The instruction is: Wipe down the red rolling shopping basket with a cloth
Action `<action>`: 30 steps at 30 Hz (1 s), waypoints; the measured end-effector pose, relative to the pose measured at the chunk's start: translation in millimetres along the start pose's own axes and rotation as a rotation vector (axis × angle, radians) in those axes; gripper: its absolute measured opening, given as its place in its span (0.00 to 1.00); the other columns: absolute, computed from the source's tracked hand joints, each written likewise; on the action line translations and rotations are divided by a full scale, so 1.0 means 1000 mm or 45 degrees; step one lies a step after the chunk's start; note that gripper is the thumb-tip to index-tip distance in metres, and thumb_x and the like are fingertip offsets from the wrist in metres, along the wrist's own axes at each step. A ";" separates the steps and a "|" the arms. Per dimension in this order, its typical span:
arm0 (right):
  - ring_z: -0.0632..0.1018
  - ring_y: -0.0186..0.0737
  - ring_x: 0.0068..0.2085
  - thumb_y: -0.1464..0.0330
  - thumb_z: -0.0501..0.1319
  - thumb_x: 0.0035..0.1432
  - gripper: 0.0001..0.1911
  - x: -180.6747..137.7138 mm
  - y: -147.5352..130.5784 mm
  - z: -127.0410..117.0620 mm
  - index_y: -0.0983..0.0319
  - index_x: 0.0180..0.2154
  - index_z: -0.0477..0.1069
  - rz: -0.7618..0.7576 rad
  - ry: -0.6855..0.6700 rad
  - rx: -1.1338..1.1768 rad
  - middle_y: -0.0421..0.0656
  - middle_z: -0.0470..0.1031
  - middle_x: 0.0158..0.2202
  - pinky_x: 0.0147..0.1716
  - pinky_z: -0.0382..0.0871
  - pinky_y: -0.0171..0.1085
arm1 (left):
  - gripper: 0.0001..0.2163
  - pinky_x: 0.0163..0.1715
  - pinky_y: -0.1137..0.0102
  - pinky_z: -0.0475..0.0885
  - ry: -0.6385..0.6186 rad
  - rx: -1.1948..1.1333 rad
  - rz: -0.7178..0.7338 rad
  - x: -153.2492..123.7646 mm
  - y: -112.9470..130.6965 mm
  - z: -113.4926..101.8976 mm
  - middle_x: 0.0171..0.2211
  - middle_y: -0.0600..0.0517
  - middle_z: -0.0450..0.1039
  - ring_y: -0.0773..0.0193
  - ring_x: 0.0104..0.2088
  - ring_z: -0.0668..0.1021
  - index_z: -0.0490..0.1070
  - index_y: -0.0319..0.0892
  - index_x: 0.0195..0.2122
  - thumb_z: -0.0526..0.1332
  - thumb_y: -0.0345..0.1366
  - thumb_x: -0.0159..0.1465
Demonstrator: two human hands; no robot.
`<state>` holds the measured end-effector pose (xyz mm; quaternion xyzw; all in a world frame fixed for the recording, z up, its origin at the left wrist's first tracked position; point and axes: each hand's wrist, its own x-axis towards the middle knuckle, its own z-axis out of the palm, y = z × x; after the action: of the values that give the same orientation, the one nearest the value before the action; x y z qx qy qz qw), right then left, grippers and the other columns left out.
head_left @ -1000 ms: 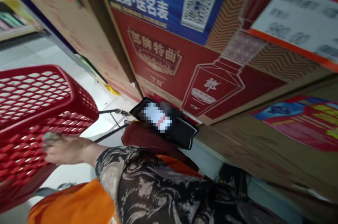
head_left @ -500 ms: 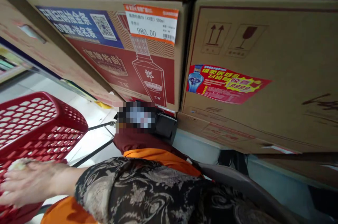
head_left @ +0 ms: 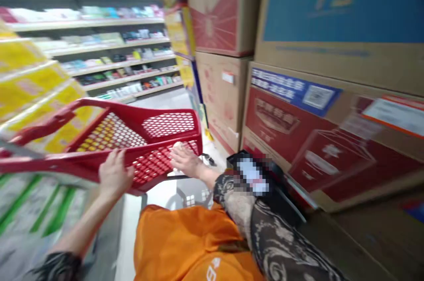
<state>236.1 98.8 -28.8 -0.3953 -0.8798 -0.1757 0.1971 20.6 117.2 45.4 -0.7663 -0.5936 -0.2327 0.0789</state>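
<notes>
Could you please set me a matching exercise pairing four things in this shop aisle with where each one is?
Things:
1. left hand
2. right hand
3. cartons
4. shelves

Places:
A. stacked along the right side
B. gripping the near rim of the red basket
C. far back, upper left
D. flat against the basket's mesh wall

Pairs: 1-B, 2-D, 3-A, 4-C.

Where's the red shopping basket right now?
Head view, left of centre: the red shopping basket, with left hand and right hand on its near side and stacked cartons to its right.
</notes>
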 end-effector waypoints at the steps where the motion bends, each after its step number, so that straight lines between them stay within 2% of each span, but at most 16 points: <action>1: 0.59 0.42 0.61 0.73 0.45 0.64 0.17 0.012 0.009 0.008 0.64 0.47 0.69 -0.076 0.011 0.007 0.50 0.65 0.57 0.61 0.48 0.49 | 0.23 0.54 0.52 0.59 0.007 0.077 0.001 -0.001 -0.017 0.002 0.59 0.36 0.57 0.49 0.59 0.61 0.57 0.35 0.57 0.54 0.34 0.59; 3: 0.58 0.42 0.62 0.74 0.45 0.64 0.17 0.030 0.025 0.022 0.63 0.48 0.69 -0.240 -0.045 0.038 0.50 0.63 0.58 0.62 0.47 0.50 | 0.25 0.58 0.51 0.51 -0.009 0.195 0.014 0.000 -0.038 0.008 0.62 0.37 0.53 0.51 0.62 0.56 0.55 0.36 0.59 0.52 0.34 0.59; 5: 0.56 0.40 0.63 0.75 0.46 0.63 0.18 0.036 0.037 0.035 0.63 0.50 0.68 -0.373 -0.141 0.074 0.50 0.62 0.59 0.63 0.46 0.49 | 0.27 0.59 0.48 0.44 -0.069 0.287 0.005 0.006 -0.049 0.013 0.63 0.40 0.51 0.52 0.63 0.53 0.54 0.38 0.60 0.51 0.34 0.58; 8: 0.56 0.38 0.63 0.78 0.49 0.60 0.18 0.021 0.045 0.058 0.62 0.50 0.68 -0.421 -0.294 0.074 0.51 0.61 0.59 0.63 0.48 0.45 | 0.28 0.59 0.44 0.37 -0.195 0.374 -0.012 0.016 -0.056 0.011 0.63 0.43 0.53 0.52 0.63 0.52 0.54 0.40 0.61 0.51 0.32 0.56; 12: 0.61 0.37 0.61 0.77 0.54 0.58 0.15 -0.010 0.043 0.083 0.60 0.44 0.73 -0.438 -0.348 0.055 0.51 0.67 0.55 0.60 0.54 0.42 | 0.29 0.59 0.45 0.38 -0.272 0.392 -0.071 0.020 -0.053 0.003 0.61 0.42 0.55 0.51 0.63 0.54 0.55 0.38 0.60 0.53 0.36 0.56; 14: 0.61 0.37 0.61 0.77 0.55 0.57 0.14 -0.012 0.042 0.081 0.58 0.43 0.73 -0.492 -0.343 0.059 0.49 0.69 0.54 0.60 0.54 0.43 | 0.30 0.59 0.45 0.38 -0.268 0.385 -0.102 0.018 -0.050 0.002 0.62 0.41 0.55 0.50 0.63 0.53 0.55 0.37 0.60 0.54 0.37 0.55; 17: 0.56 0.37 0.63 0.74 0.52 0.60 0.17 -0.002 0.047 0.056 0.56 0.49 0.69 -0.522 -0.254 0.086 0.48 0.65 0.57 0.62 0.49 0.47 | 0.31 0.60 0.46 0.38 -0.222 0.386 -0.094 0.003 -0.045 0.006 0.64 0.41 0.49 0.50 0.64 0.48 0.51 0.35 0.62 0.52 0.35 0.56; 19: 0.53 0.37 0.64 0.73 0.49 0.62 0.20 -0.001 0.054 0.039 0.55 0.54 0.65 -0.433 -0.159 0.076 0.48 0.61 0.59 0.62 0.47 0.49 | 0.31 0.61 0.49 0.38 -0.177 0.378 -0.079 -0.017 -0.037 0.015 0.65 0.42 0.44 0.53 0.65 0.45 0.49 0.35 0.63 0.51 0.33 0.56; 21: 0.53 0.38 0.64 0.74 0.47 0.63 0.21 -0.013 0.062 0.032 0.54 0.55 0.64 -0.283 -0.071 0.024 0.47 0.61 0.60 0.63 0.46 0.49 | 0.31 0.61 0.51 0.39 -0.192 0.342 -0.055 -0.042 -0.023 0.030 0.66 0.43 0.41 0.54 0.65 0.44 0.48 0.34 0.63 0.50 0.32 0.56; 24: 0.57 0.38 0.63 0.76 0.48 0.61 0.22 -0.051 0.066 0.049 0.56 0.53 0.67 -0.132 -0.042 -0.048 0.47 0.63 0.58 0.61 0.50 0.47 | 0.32 0.61 0.50 0.43 -0.375 0.261 -0.067 -0.079 0.008 0.061 0.65 0.41 0.44 0.52 0.65 0.48 0.50 0.33 0.62 0.51 0.33 0.55; 27: 0.62 0.39 0.61 0.77 0.52 0.58 0.19 -0.080 0.059 0.074 0.58 0.49 0.71 -0.168 -0.077 -0.031 0.47 0.68 0.55 0.61 0.52 0.46 | 0.33 0.61 0.50 0.44 -0.479 0.209 -0.057 -0.100 0.037 0.084 0.65 0.41 0.45 0.53 0.64 0.49 0.48 0.34 0.63 0.52 0.34 0.55; 30: 0.61 0.41 0.61 0.77 0.53 0.58 0.17 -0.072 0.054 0.072 0.61 0.48 0.71 -0.267 0.023 0.025 0.47 0.69 0.54 0.61 0.49 0.48 | 0.33 0.61 0.51 0.42 -0.502 0.176 -0.065 -0.102 0.054 0.088 0.65 0.43 0.46 0.55 0.64 0.50 0.47 0.35 0.63 0.52 0.34 0.55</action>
<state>306.4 120.7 -117.4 -0.2976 -0.9162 -0.1901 0.1894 75.6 48.2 -69.6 -0.7745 -0.6313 -0.0389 0.0076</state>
